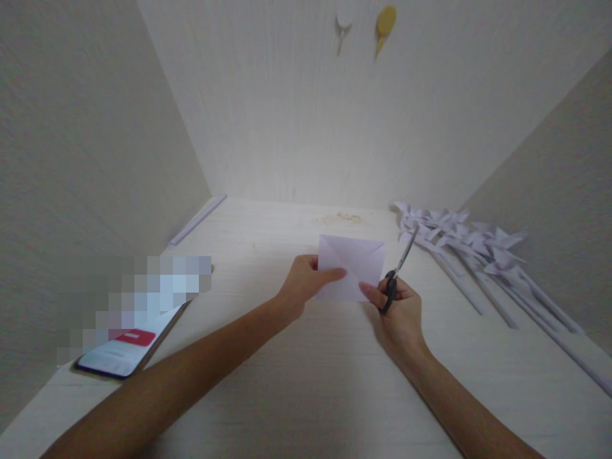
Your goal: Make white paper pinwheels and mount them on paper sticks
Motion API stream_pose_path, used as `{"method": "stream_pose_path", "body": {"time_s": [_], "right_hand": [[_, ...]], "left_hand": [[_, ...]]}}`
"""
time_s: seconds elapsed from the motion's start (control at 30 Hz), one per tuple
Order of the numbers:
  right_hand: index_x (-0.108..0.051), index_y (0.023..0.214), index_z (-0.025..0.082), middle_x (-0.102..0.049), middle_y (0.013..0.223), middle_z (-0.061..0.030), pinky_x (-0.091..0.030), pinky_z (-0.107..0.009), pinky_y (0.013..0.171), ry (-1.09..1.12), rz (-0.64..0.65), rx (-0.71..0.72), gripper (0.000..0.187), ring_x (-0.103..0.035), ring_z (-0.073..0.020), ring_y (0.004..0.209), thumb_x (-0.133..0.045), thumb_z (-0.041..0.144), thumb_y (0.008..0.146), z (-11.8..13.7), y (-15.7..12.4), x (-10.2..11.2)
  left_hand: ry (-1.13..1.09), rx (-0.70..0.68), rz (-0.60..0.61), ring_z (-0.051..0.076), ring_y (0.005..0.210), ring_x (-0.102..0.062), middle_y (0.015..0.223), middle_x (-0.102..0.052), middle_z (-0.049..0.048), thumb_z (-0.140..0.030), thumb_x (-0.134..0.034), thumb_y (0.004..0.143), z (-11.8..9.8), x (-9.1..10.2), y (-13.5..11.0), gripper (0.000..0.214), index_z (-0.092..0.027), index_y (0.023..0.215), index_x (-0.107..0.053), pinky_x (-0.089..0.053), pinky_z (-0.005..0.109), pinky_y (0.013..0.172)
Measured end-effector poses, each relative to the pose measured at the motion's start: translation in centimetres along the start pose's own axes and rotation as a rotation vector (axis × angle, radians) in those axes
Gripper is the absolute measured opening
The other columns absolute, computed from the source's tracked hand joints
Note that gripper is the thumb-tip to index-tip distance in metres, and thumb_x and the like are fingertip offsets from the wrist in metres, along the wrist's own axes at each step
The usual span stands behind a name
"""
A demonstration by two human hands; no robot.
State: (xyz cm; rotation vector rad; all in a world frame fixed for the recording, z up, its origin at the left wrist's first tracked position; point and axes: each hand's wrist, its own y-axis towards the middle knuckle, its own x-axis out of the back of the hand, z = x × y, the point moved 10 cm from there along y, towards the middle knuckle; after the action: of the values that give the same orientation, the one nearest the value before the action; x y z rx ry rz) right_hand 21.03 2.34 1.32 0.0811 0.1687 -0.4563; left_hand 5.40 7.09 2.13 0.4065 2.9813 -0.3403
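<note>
A square sheet of white paper (351, 255) with diagonal creases is held up between my two hands, over the table. My left hand (306, 284) pinches its left side, thumb on the front and fingers behind. At the lower right corner, the thumb of my right hand (399, 312) presses on the paper. That same hand carries a pair of scissors (391, 287) with dark handles, hooked at the fingers, the blades pointing up and away to the right. The fingers behind the paper are hidden.
Several paper pinwheels (478, 245) on rolled paper sticks are piled at the right. A rolled paper stick (198, 218) lies at the back left. By the left wall rests a phone (124, 350), partly blurred out. Two hooks, one white (343, 22) and one yellow (386, 22), are on the back wall.
</note>
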Motion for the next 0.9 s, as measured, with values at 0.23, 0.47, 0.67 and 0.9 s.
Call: {"method": "stream_pose_path", "body": {"time_s": [0.23,0.47,0.67,0.9], "right_hand": [[-0.041,0.05,0.017,-0.038,0.048,0.008,-0.024,-0.02,0.041,-0.003,0.019,0.035,0.031,-0.032,-0.0043,0.045,-0.072,0.017,0.05,-0.1,-0.5,-0.6],[-0.039,0.05,0.017,-0.036,0.048,0.008,-0.025,-0.02,0.041,-0.03,0.037,0.01,0.033,-0.033,-0.0047,0.044,-0.072,0.021,0.05,-0.2,-0.5,-0.8],[-0.046,0.052,0.016,-0.05,0.053,0.0037,-0.033,-0.021,0.045,-0.03,0.069,-0.038,0.027,-0.043,-0.0071,0.047,-0.072,0.024,0.051,-1.1,-0.4,-1.1],[-0.045,0.056,0.017,-0.046,0.048,0.0034,-0.028,-0.021,0.042,-0.15,0.35,-0.058,0.026,-0.038,-0.0074,0.044,-0.056,0.036,0.07,-1.4,-0.8,-3.0]], "left_hand": [[-0.204,0.057,-0.071,0.017,0.066,-0.06,0.082,-0.065,0.0109,-0.026,-0.067,0.054,1.5,-0.4,-0.8,0.032,-0.008,0.081,-0.063,-0.047,0.029,0.064],[-0.166,0.049,-0.103,0.015,0.062,-0.059,0.077,-0.066,0.0084,-0.026,-0.068,0.053,1.4,-0.1,-0.8,0.028,-0.01,0.076,-0.064,-0.047,0.027,0.062],[-0.144,-0.025,-0.144,0.016,0.061,-0.059,0.074,-0.066,0.0088,-0.028,-0.068,0.051,-0.4,1.6,0.0,0.028,-0.009,0.072,-0.063,-0.047,0.029,0.061],[0.008,-0.223,-0.217,0.017,0.062,-0.059,0.079,-0.065,0.0108,-0.032,-0.069,0.048,-5.6,5.8,1.0,0.039,-0.008,0.077,-0.061,-0.046,0.028,0.059]]}}
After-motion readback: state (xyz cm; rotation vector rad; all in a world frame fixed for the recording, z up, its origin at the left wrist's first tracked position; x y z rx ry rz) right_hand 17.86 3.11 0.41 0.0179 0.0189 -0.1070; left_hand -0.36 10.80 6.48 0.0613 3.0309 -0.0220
